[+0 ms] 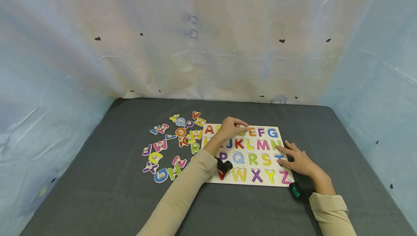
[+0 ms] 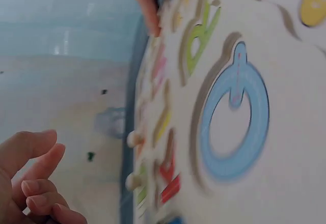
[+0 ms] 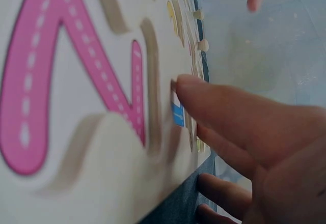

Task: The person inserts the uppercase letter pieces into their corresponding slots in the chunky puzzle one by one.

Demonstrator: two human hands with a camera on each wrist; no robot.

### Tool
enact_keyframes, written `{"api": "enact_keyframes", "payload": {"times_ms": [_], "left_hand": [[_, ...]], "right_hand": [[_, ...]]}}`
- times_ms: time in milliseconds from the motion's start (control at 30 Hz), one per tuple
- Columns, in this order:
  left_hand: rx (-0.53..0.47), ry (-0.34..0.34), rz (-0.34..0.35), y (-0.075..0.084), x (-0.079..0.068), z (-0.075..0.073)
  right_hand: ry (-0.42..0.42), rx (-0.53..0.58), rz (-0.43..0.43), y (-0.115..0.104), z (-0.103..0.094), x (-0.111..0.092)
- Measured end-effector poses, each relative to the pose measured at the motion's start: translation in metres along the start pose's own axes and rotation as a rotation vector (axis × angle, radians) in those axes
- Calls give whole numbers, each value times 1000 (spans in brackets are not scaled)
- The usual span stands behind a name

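Observation:
A white alphabet puzzle board (image 1: 277,180) lies on the table with coloured letters in rows. My left hand (image 1: 229,127) hovers over its top row, just left of the knobbed E piece (image 1: 252,131). In the left wrist view, the fingers of this hand (image 2: 35,188) are loosely curled with nothing between them. My right hand (image 1: 299,160) rests at the board's right edge, its fingers spread near the N and T. In the right wrist view, the right thumb (image 3: 214,99) touches the board by the blue T (image 3: 178,116). My left hand hides part of the top row.
Several loose knobbed letter pieces lie left of the board, among them an orange O (image 1: 180,132), a blue G (image 1: 161,175) and a pink M (image 1: 160,145). Dark grey cloth (image 1: 97,196) covers the table. Pale sheeting (image 1: 228,66) hangs behind and at both sides.

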State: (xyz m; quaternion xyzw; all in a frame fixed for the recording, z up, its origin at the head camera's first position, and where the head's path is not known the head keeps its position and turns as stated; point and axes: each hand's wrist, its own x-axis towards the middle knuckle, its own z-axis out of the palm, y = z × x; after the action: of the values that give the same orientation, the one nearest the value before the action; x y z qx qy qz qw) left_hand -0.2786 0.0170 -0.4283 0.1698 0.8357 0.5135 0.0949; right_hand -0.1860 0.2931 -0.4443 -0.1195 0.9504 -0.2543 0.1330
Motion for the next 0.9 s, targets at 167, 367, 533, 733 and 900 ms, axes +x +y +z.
{"api": "enact_keyframes", "payload": {"times_ms": [167,367,533,733,900], "left_hand": [[-15,27,27,-1,-18,-23],[13,25,31,-7,-39,-45],[68,11,31,-16,-57,-63],[90,-2,54,-31,-79,-91],[90,6,45,-40,-97,-116]], "right_hand": [[5,-13,4,3,-2,0],[4,-16,6,5,-3,0],[4,-24,12,5,-3,0],[-2,-16,16,3,-5,0],[-3,-9,16,3,-5,-1]]}}
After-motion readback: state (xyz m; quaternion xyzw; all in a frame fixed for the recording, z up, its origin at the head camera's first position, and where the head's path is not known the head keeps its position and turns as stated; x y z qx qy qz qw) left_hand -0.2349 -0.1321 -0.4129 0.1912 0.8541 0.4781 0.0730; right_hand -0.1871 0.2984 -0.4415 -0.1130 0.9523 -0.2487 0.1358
